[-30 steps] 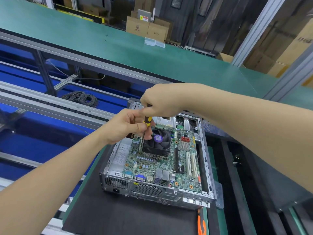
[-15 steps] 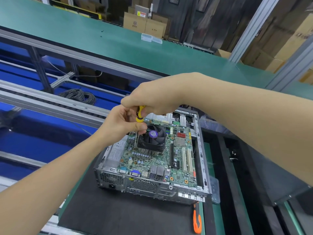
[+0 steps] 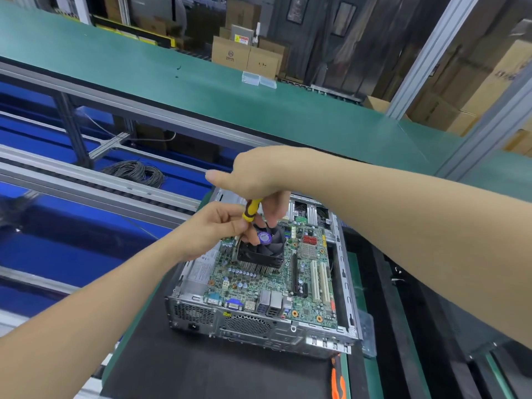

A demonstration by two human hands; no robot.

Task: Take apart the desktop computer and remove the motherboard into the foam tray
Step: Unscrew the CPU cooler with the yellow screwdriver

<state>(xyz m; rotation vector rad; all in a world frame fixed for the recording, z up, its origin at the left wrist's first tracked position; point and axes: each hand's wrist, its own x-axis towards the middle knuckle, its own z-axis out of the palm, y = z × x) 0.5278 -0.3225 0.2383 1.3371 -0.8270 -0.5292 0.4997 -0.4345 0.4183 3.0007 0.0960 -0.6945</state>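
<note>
Yellow-handled screwdriver [image 3: 250,210]: upright at the left corner of the cooler fan [image 3: 264,246], likely on a mounting screw.
Right hand [image 3: 256,174]: fingers curled on the handle top, placed to turn it.
Left hand [image 3: 213,228]: pinches the lower handle, steadying the tip.
Motherboard [image 3: 273,286]: seated in the open case [image 3: 201,312]; cooler not yet off.

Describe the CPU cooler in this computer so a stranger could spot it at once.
Find the open silver computer case on the black mat, holding the green motherboard. Toward the board's far left, below the left hand and right hand gripping a yellow screwdriver, sits the cooler. It is the only tall black block: a fan with a round purple sticker over metal fins.
</note>
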